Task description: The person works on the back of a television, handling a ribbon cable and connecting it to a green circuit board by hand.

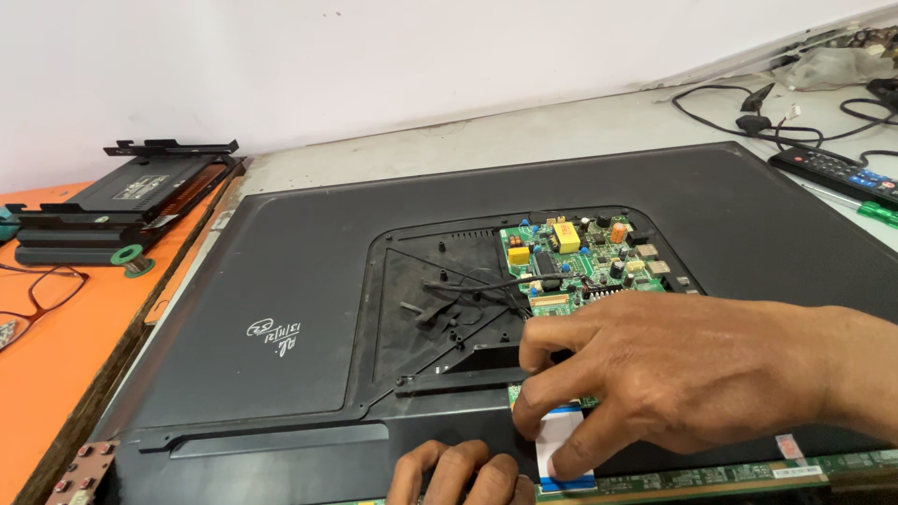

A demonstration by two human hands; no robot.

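pinching a white flat ribbon cable (561, 440) between thumb and fingers, the right hand (692, 379) reaches in from the right edge of view across the lower part of a flat-panel screen's black back panel (299, 281). the cable runs down to a blue-edged end at a narrow green strip board (730, 475) along the panel's near edge. the left hand (458, 472) sits at the bottom of view, just beside the cable, fingers curled and pressed onto the panel edge; it grips nothing that can be seen.

the panel lies flat on a pale table (561, 131), back side up. its recessed centre holds a green circuit board (580, 262) with a yellow component, silver connectors and a thin black wire (486, 283) trailing leftward across the recess. the cable lies below this board, near the right hand's fingertips.

left of the panel: an orange surface (65, 374) carrying a black metal bracket assembly (131, 201), a small green-rimmed spool (129, 257) and a pair of dark-framed glasses (37, 290). far right on the table: a black remote control (832, 173), black cables (739, 117) and a green-handled tool (879, 213), partly cut off by the frame.
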